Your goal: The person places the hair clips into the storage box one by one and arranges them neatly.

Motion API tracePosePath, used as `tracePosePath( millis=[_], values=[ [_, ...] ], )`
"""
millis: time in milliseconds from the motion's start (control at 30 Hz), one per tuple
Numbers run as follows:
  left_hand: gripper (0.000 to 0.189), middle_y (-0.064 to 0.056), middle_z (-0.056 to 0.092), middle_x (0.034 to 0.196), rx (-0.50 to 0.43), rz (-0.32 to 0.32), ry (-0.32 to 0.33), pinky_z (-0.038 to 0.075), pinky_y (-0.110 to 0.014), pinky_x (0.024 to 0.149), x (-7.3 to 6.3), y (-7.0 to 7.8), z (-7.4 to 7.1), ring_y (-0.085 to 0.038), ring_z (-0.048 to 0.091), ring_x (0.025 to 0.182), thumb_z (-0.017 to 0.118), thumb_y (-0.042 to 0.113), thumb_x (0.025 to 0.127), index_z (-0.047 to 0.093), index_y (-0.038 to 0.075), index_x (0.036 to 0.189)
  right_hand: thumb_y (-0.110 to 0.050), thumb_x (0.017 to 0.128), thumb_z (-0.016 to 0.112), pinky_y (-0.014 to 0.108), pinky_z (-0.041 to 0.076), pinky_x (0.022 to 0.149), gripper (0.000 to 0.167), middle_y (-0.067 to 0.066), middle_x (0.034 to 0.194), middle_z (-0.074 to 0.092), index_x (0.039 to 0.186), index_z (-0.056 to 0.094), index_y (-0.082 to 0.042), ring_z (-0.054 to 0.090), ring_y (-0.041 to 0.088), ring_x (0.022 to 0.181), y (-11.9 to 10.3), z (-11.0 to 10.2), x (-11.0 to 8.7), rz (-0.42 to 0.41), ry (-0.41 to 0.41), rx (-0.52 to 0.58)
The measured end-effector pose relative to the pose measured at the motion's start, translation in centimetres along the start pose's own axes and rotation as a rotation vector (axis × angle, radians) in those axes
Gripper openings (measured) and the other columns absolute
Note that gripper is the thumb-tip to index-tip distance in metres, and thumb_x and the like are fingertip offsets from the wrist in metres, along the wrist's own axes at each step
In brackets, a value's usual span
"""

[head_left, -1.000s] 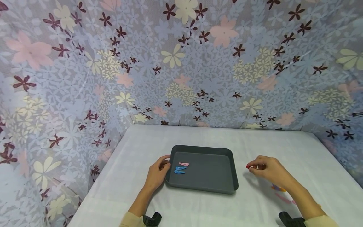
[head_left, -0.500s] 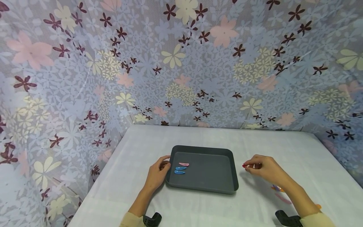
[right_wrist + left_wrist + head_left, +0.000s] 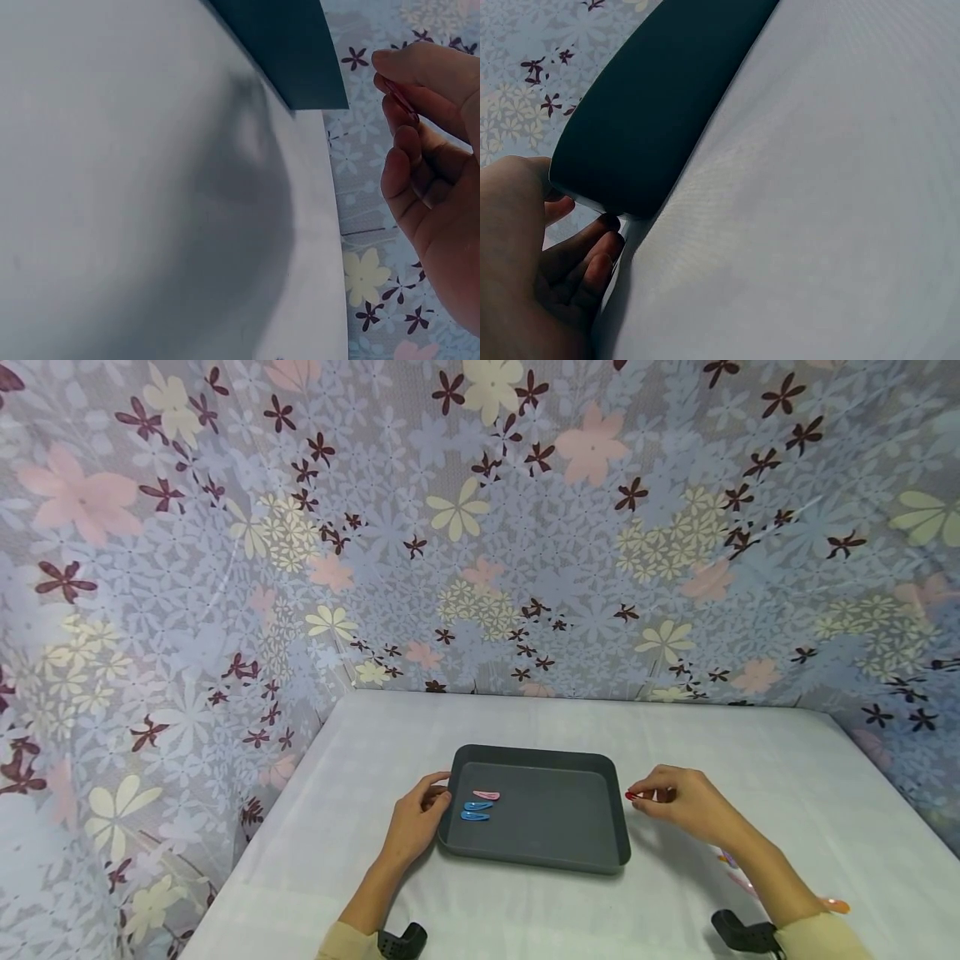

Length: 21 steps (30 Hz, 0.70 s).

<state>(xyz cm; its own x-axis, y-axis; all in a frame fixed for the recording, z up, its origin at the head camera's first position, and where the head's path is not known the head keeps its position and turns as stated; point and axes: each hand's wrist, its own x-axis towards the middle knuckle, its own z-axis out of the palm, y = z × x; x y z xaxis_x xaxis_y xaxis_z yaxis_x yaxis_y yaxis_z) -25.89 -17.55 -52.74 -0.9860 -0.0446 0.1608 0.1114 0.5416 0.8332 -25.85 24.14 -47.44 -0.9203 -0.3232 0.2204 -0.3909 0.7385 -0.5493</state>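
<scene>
A dark grey tray (image 3: 558, 810) lies on the white cloth. Inside it, toward the left, are a pink snap hair clip (image 3: 487, 795) and two blue ones, an upper blue clip (image 3: 477, 806) and a lower blue clip (image 3: 475, 816). My left hand (image 3: 415, 818) holds the tray's left end, its thumb and fingers at the wall, as the left wrist view also shows. Just outside the tray's right wall, my right hand (image 3: 686, 797) pinches a red hair clip (image 3: 631, 795) between thumb and fingertips. That red clip (image 3: 400, 100) is partly covered by fingers in the right wrist view.
Right of the tray, partly behind my right forearm, lie a purple-and-orange clip (image 3: 727, 859), a pink clip (image 3: 741, 882) and an orange clip (image 3: 836, 906). A floral curtain (image 3: 525, 568) hangs behind the white-covered table (image 3: 540, 914).
My right hand has moved left with the red hair clip, close to the tray's right wall. More of the orange clip shows beside the forearm. My left hand and the tray stay put.
</scene>
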Motion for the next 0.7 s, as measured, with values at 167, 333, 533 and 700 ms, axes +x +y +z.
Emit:
tracePosePath(
  millis=[167, 333, 533, 700],
  values=[
    [0.034, 0.003, 0.069, 0.110, -0.003, 0.003, 0.001, 0.046, -0.034, 0.085, 0.0, 0.1, 0.0, -0.011, 0.059, 0.091, 0.057, 0.031, 0.092, 0.057, 0.032, 0.126, -0.031, 0.082, 0.072, 0.022, 0.041, 0.058, 0.016, -0.014, 0.082, 0.061, 0.097, 0.074, -0.027, 0.049, 0.005, 0.066, -0.4, 0.3, 0.3, 0.000, -0.017, 0.011],
    [0.034, 0.003, 0.069, 0.109, -0.001, 0.008, 0.000, 0.046, -0.033, 0.085, 0.0, 0.2, -0.1, -0.011, 0.060, 0.091, 0.057, 0.031, 0.092, 0.057, 0.032, 0.126, -0.030, 0.082, 0.072, 0.022, 0.041, 0.058, 0.017, -0.012, 0.082, 0.061, 0.098, 0.074, -0.023, 0.048, 0.005, 0.065, -0.6, 0.6, 0.6, -0.007, -0.031, 0.036],
    [0.034, 0.003, 0.069, 0.110, 0.003, 0.002, 0.001, 0.046, -0.033, 0.085, 0.1, 0.2, -0.1, -0.011, 0.059, 0.091, 0.057, 0.032, 0.092, 0.057, 0.033, 0.126, -0.029, 0.082, 0.072, 0.022, 0.041, 0.057, 0.019, -0.010, 0.082, 0.062, 0.098, 0.074, -0.019, 0.048, 0.005, 0.065, -0.9, 1.0, 0.9, -0.014, -0.046, 0.066],
    [0.033, 0.004, 0.068, 0.111, 0.003, -0.010, 0.001, 0.046, -0.032, 0.084, 0.0, 0.1, 0.0, -0.010, 0.058, 0.091, 0.057, 0.033, 0.092, 0.057, 0.036, 0.125, -0.027, 0.082, 0.072, 0.022, 0.041, 0.057, 0.016, -0.010, 0.081, 0.061, 0.096, 0.075, -0.021, 0.047, 0.005, 0.065, -1.2, 1.4, 1.3, -0.023, -0.058, 0.059]
  ],
)
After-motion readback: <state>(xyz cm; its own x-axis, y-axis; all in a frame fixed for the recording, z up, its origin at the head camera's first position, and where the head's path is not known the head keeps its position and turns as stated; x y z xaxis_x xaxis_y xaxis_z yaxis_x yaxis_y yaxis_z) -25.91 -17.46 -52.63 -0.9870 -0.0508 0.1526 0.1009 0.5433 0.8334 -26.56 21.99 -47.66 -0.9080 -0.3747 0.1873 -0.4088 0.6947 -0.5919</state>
